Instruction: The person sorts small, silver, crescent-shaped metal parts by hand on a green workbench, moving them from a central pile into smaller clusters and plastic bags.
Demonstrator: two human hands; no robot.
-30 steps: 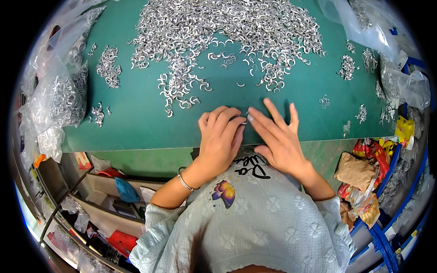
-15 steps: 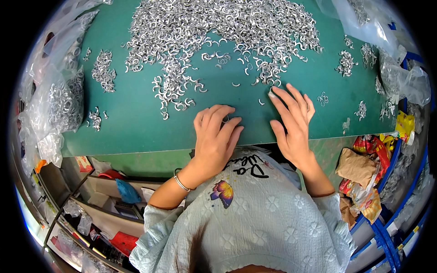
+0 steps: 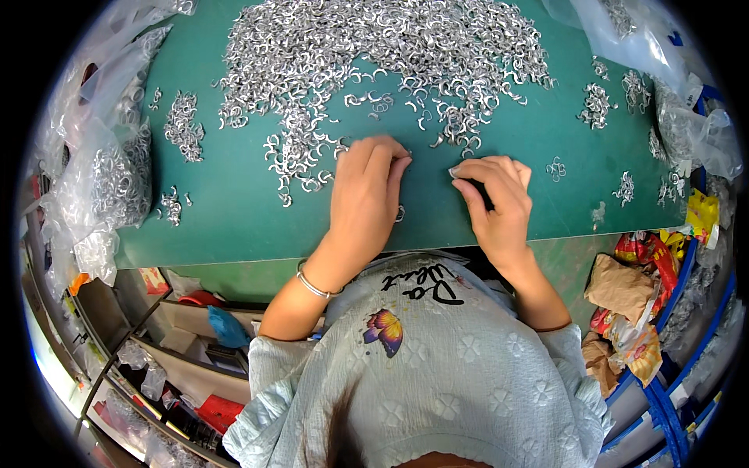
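Green work surface (image 3: 234,210), a flat mat-covered table, fills the upper part of the view and lies under both hands. Spread across it, beyond the fingertips of both hands, is a broad heap of small curved silver metal hooks (image 3: 374,47); its ragged near edge comes down almost to the knuckles. Off to the left of the left hand, clear plastic bags stuffed with more silver pieces (image 3: 101,179) slump along the table edge. Beyond and right of the right hand lies a crumpled clear plastic sheet (image 3: 663,78), and nearer the body on that side a pile of crumpled brown and bright wrappers (image 3: 632,288) sits below the table edge. Small separate clusters of hooks (image 3: 183,125) lie well apart to the left of the left hand, and others to the right of the right hand.

The left hand (image 3: 363,203) rests palm down on the mat, fingers straight and together, fingertips touching the nearest loose hooks. A thin silver bangle (image 3: 312,285) circles its wrist. The right hand (image 3: 495,203), just beside it but apart, has its fingers curled toward the thumb; whether a hook is pinched there cannot be told.
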